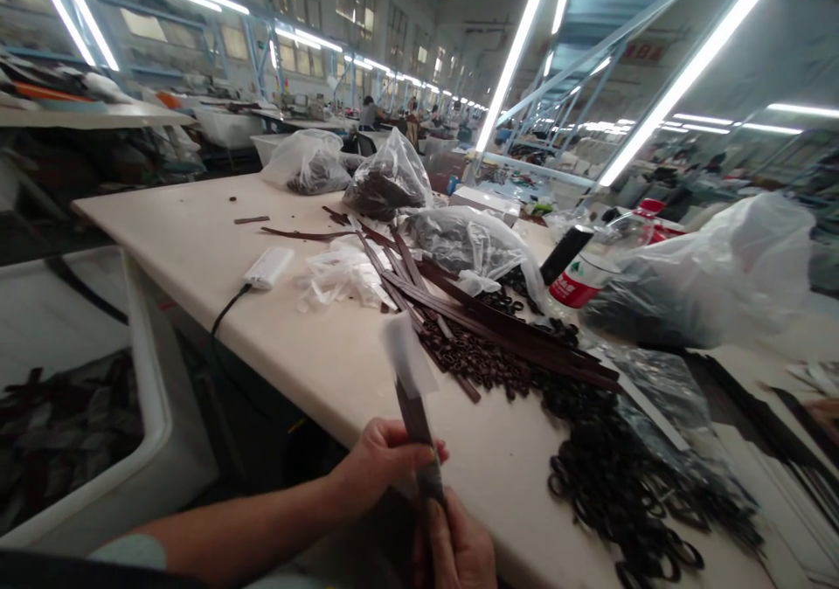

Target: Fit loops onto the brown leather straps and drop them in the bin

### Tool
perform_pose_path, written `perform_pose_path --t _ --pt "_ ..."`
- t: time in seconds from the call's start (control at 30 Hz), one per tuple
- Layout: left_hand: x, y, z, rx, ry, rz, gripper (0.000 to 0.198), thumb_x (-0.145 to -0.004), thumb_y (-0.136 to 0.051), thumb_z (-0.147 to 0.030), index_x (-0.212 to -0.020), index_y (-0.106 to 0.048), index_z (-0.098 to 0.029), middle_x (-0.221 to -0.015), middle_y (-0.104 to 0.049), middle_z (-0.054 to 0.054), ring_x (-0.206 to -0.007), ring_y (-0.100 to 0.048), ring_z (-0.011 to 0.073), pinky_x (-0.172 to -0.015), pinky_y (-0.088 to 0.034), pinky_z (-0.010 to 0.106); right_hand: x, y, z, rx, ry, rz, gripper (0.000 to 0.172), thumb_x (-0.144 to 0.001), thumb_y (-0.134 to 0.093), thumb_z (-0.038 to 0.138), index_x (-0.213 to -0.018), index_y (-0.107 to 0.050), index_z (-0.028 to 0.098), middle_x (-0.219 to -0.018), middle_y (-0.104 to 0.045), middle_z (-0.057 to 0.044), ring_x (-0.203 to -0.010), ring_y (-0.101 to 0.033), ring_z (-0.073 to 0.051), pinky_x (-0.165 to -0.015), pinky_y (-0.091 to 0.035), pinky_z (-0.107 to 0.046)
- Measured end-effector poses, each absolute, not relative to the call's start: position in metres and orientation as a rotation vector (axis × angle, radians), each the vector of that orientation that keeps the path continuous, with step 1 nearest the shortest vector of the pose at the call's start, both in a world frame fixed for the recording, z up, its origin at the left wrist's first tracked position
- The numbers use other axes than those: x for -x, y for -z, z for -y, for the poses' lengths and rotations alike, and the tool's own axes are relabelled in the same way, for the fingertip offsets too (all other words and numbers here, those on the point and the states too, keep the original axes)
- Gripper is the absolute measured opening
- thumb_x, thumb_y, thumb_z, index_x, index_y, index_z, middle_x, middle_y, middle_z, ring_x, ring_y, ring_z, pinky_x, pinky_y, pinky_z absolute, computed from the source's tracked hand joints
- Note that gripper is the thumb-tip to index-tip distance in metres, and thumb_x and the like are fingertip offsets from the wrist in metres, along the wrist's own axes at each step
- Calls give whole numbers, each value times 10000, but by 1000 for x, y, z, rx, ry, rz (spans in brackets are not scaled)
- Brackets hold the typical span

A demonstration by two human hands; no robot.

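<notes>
A dark flat strap (414, 414) stands tilted between my hands at the table's front edge, and a translucent white sleeve (407, 353) covers its far end. My left hand (384, 462) pinches the strap around its middle, thumb on top. Lower down, my right hand (459, 541) grips its near end, thumb pressed along it. Just beyond lie brown straps (472, 309) in a loose bundle. Small brown loops (481, 357) are heaped under them, and black loops (609, 475) are piled to the right.
A white bin (154, 388) with strap pieces stands left of the table (288, 353). A white adapter (268, 267) trails a black cable over the edge. Clear plastic bags (390, 174) stand at the back; a red-labelled cut bottle (580, 281) and a large bag (708, 274) are right.
</notes>
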State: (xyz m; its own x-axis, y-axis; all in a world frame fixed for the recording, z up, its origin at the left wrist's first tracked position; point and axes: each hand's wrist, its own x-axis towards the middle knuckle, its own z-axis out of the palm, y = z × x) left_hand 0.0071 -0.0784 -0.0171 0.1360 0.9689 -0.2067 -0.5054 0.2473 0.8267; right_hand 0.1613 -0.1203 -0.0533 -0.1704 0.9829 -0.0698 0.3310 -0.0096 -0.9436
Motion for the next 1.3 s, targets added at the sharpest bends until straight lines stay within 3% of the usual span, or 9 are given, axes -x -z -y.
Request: perform_pose_path --t 0.13,0.27,0.5,0.73,0.83,1.0,1.1,1.2,1.3 --pt "-13 16 79 -734 -1084 -824 437 -618 -918 -471 -870 -817 -128 -821 -761 120 -722 -669 224 -719 -511 295 -167 51 121 1411 -1084 1586 577 -983 -374 640 -703 -598 187 -477 -541 2 -402 -492 -121 -437 -384 -223" --pt "4 0 53 -762 -1295 -887 474 -668 -883 -491 -983 -807 -146 -961 -762 122 -846 -675 249 -804 -510 309 -172 55 125 1388 -1137 1620 560 -998 -368 608 -685 -573 192 -467 -521 16 -378 -466 -109 -434 -364 -220" --pt "-8 13 70 -732 -1064 -886 409 -701 -850 -484 -843 -808 -103 -783 -746 115 -690 -651 207 -682 -494 275 -173 47 121 1359 -1013 1668 501 -1017 -378 538 -704 -569 197 -497 -513 22 -420 -466 -112 -468 -363 -226" --pt "5 -7 41 -637 -1294 -857 482 -641 -906 -495 -934 -803 -126 -939 -752 131 -864 -673 238 -768 -525 286 -175 47 125 1344 -1049 1688 484 -1025 -368 519 -753 -598 191 -514 -527 21 -414 -461 -111 -470 -365 -229" --pt "0 -4 44 -621 -1194 -875 469 -609 -926 -484 -838 -800 -95 -876 -751 144 -796 -680 234 -745 -536 291 -174 47 124 1351 -1048 1679 461 -1024 -389 502 -741 -581 192 -515 -521 24 -420 -467 -111 -465 -363 -223" --pt "-10 14 66 -592 -1030 -835 431 -667 -899 -448 -898 -796 -98 -859 -749 127 -760 -678 213 -742 -540 291 -174 46 125 1342 -1032 1666 470 -1026 -383 500 -719 -564 194 -521 -512 27 -426 -461 -107 -464 -354 -222" --pt "0 5 50 -623 -1176 -822 464 -676 -896 -448 -985 -792 -118 -905 -747 107 -807 -671 200 -756 -531 267 -176 48 128 1327 -1026 1672 441 -1023 -404 484 -748 -587 190 -521 -510 30 -422 -460 -108 -460 -353 -222" --pt "4 -3 38 -603 -1286 -830 445 -673 -894 -477 -916 -798 -117 -939 -747 115 -830 -672 202 -728 -522 247 -180 53 127 1319 -998 1697 409 -1028 -412 448 -764 -591 191 -520 -512 33 -420 -459 -108 -465 -358 -219" --pt "-5 5 52 -607 -1056 -858 479 -657 -898 -507 -870 -800 -89 -848 -748 133 -728 -668 184 -650 -496 225 -182 55 125 1290 -943 1740 412 -1030 -402 423 -735 -576 194 -526 -524 25 -430 -470 -111 -463 -357 -219"
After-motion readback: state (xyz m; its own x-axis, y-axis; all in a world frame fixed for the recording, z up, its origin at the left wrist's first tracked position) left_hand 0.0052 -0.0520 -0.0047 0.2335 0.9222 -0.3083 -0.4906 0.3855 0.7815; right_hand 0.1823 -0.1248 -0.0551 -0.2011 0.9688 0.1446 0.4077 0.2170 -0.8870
